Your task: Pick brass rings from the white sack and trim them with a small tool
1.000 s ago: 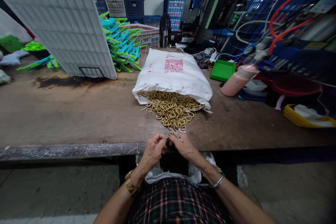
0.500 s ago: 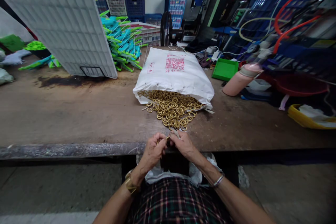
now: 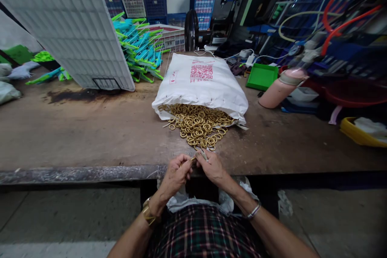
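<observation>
At the table's front edge, my left hand (image 3: pixel 177 172) is closed, thumb against fingers, on a brass-coloured ring (image 3: pixel 193 160). My right hand (image 3: pixel 214 169) meets it from the other side, its fingers pinched round a thin, flat grey tool (image 3: pixel 204 155) whose kind is too small to make out. The tool's far end lies close to the ring, but my fingers hide whether they touch. Just beyond both hands, a heap of brass rings (image 3: pixel 199 129) spills from the mouth of a white woven sack (image 3: pixel 201 84) with red print.
A tilted pale ribbed panel (image 3: pixel 87 28) stands at the left, before a pile of green and blue plastic parts (image 3: pixel 140 48). Towards the right are a green tray (image 3: pixel 262 76), a pink bottle (image 3: pixel 279 90) and a yellow basin (image 3: pixel 359 134). A black fan (image 3: pixel 191 30) stands behind the sack.
The camera view has shifted slightly, so objects at the right appear farther right. Both hands keep nearly the same place and grip.
</observation>
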`<state>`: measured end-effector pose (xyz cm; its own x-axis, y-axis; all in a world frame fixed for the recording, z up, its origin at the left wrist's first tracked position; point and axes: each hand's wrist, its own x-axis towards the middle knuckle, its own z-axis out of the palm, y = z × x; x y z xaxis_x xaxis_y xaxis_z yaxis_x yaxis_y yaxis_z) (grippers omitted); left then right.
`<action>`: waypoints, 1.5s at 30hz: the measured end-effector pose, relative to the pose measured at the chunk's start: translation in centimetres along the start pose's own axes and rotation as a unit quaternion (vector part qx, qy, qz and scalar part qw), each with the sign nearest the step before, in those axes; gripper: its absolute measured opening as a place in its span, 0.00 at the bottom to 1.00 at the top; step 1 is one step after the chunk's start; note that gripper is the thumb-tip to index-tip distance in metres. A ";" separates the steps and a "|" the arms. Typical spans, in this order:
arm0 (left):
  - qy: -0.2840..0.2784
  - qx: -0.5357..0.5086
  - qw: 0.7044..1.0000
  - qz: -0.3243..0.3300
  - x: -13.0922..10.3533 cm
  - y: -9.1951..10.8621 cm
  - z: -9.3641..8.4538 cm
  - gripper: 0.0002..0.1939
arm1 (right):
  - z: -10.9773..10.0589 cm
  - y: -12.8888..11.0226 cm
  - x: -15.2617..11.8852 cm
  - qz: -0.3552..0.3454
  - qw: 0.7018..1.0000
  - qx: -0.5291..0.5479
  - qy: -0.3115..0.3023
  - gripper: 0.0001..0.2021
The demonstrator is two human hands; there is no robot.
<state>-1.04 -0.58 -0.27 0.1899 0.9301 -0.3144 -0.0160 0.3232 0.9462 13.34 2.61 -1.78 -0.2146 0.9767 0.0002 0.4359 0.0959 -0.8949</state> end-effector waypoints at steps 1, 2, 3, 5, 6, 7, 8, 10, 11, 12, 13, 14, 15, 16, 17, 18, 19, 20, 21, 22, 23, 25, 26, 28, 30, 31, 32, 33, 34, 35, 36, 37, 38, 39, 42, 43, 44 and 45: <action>-0.004 -0.011 1.000 -0.004 0.0 0.0 0.0 0.17 | -0.1 0.0 0.0 -0.002 1.000 -0.011 0.000 0.15; -0.008 -0.021 1.000 -0.007 0.0 -0.1 0.0 0.16 | -0.3 0.1 0.0 -0.004 1.000 -0.026 0.000 0.14; -0.012 -0.031 0.999 -0.009 0.0 -0.1 0.1 0.16 | -0.4 0.1 -0.1 -0.006 0.999 -0.046 -0.001 0.13; -0.013 -0.045 0.999 -0.008 0.0 -0.1 0.1 0.16 | -0.6 0.1 -0.4 -0.017 0.995 -0.097 -0.010 0.11; -0.012 -0.050 0.999 -0.007 0.0 0.0 0.2 0.16 | -0.7 0.0 -0.5 -0.023 0.992 -0.126 -0.019 0.09; -0.011 -0.053 0.999 -0.005 0.1 0.0 0.2 0.16 | -0.7 0.0 -0.7 -0.029 0.987 -0.154 -0.029 0.08; -0.010 -0.056 0.998 -0.004 0.1 0.0 0.2 0.16 | -0.7 0.0 -0.8 -0.036 0.982 -0.180 -0.041 0.07; -0.012 -0.058 0.998 -0.004 0.1 0.0 0.3 0.16 | -0.6 0.0 -1.1 -0.050 0.971 -0.224 -0.064 0.07; -0.012 -0.056 0.998 -0.003 0.1 0.1 0.3 0.16 | -0.5 0.0 -1.1 -0.054 0.966 -0.243 -0.072 0.08; -0.012 -0.053 0.999 -0.002 0.1 0.1 0.3 0.16 | -0.4 0.0 -1.2 -0.056 0.961 -0.261 -0.079 0.08; -0.011 -0.051 0.999 -0.001 0.1 0.1 0.3 0.16 | -0.4 -0.1 -1.2 -0.054 0.956 -0.275 -0.083 0.08; -0.008 -0.048 0.999 -0.001 0.1 0.1 0.4 0.15 | -0.3 -0.2 -1.2 -0.050 0.953 -0.286 -0.087 0.08; -0.004 -0.045 0.999 -0.003 0.1 0.1 0.4 0.15 | -0.3 -0.3 -1.2 -0.045 0.950 -0.296 -0.090 0.09; -0.001 -0.041 0.999 -0.006 0.0 0.1 0.4 0.15 | -0.3 -0.4 -1.2 -0.041 0.948 -0.303 -0.092 0.09; 0.003 -0.037 0.999 -0.009 0.0 0.1 0.4 0.15 | -0.4 -0.5 -1.2 -0.038 0.946 -0.308 -0.094 0.09; 0.006 -0.033 0.999 -0.011 0.0 0.1 0.4 0.15 | -0.4 -0.6 -1.2 -0.035 0.945 -0.311 -0.096 0.09; 0.008 -0.029 0.999 -0.010 0.0 0.1 0.4 0.15 | -0.4 -0.7 -1.2 -0.033 0.944 -0.313 -0.097 0.10; 0.009 -0.025 1.000 -0.006 0.0 0.0 0.5 0.15 | -0.4 -0.8 -1.2 -0.033 0.944 -0.314 -0.098 0.10; 0.009 -0.021 1.000 -0.002 -0.1 0.0 0.5 0.15 | -0.4 -0.8 -1.2 -0.033 0.944 -0.314 -0.099 0.10; 0.010 -0.016 1.000 0.003 -0.1 0.0 0.5 0.15 | -0.4 -0.9 -1.3 -0.032 0.943 -0.315 -0.100 0.10; 0.010 -0.011 1.000 0.008 -0.1 -0.1 0.5 0.15 | -0.4 -0.9 -1.3 -0.030 0.942 -0.318 -0.100 0.10; 0.014 -0.004 1.000 0.016 -0.1 -0.1 0.6 0.15 | -0.4 -0.9 -1.3 -0.025 0.939 -0.327 -0.099 0.10; 0.017 -0.001 1.000 0.021 -0.1 -0.1 0.6 0.15 | -0.4 -0.8 -1.3 -0.023 0.938 -0.333 -0.097 0.10; 0.024 0.003 0.999 0.027 -0.1 -0.1 0.7 0.15 | -0.3 -0.8 -1.2 -0.024 0.934 -0.343 -0.093 0.10; 0.026 0.003 0.999 0.030 -0.2 0.0 0.7 0.15 | -0.3 -0.7 -1.2 -0.031 0.932 -0.349 -0.093 0.10; 0.027 0.003 0.999 0.030 -0.3 0.0 0.8 0.15 | -0.3 -0.6 -1.2 -0.035 0.931 -0.351 -0.093 0.11; 0.028 0.003 0.999 0.029 -0.4 0.1 0.8 0.15 | -0.3 -0.6 -1.2 -0.037 0.930 -0.352 -0.094 0.11; 0.028 0.004 0.999 0.028 -0.4 0.1 0.8 0.15 | -0.3 -0.6 -1.1 -0.039 0.930 -0.353 -0.095 0.11; 0.029 0.006 0.999 0.029 -0.5 0.2 0.8 0.14 | -0.4 -0.6 -1.1 -0.041 0.929 -0.355 -0.095 0.11; 0.031 0.009 0.999 0.032 -0.5 0.2 0.9 0.14 | -0.4 -0.6 -1.1 -0.041 0.928 -0.357 -0.095 0.11; 0.032 0.013 0.999 0.036 -0.6 0.2 0.9 0.14 | -0.4 -0.6 -1.1 -0.042 0.928 -0.358 -0.096 0.10; 0.033 0.018 0.998 0.043 -0.6 0.2 0.9 0.13 | -0.4 -0.6 -1.1 -0.041 0.926 -0.361 -0.099 0.10; 0.034 0.023 0.998 0.051 -0.6 0.1 0.9 0.13 | -0.4 -0.7 -1.1 -0.040 0.925 -0.364 -0.104 0.10; 0.036 0.030 0.997 0.061 -0.6 0.0 0.9 0.12 | -0.5 -0.8 -1.1 -0.039 0.923 -0.367 -0.110 0.10; 0.044 0.047 0.994 0.089 -0.7 -0.5 0.9 0.12 | -0.7 -1.0 -1.0 -0.042 0.918 -0.369 -0.139 0.11; 0.046 0.049 0.993 0.095 -0.8 -0.6 0.8 0.12 | -0.8 -1.1 -1.0 -0.045 0.917 -0.367 -0.150 0.11; 0.046 0.049 0.993 0.097 -0.8 -0.8 0.8 0.13 | -0.8 -1.2 -1.0 -0.048 0.916 -0.364 -0.159 0.11; 0.045 0.047 0.993 0.097 -0.9 -0.9 0.7 0.13 | -0.9 -1.3 -1.0 -0.051 0.915 -0.363 -0.166 0.12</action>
<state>-0.51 -1.80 -0.76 0.1031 0.9866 -0.1264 0.0490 0.1219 0.9913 13.76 1.72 -0.22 -0.4876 0.8549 -0.1772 0.8394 0.4033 -0.3644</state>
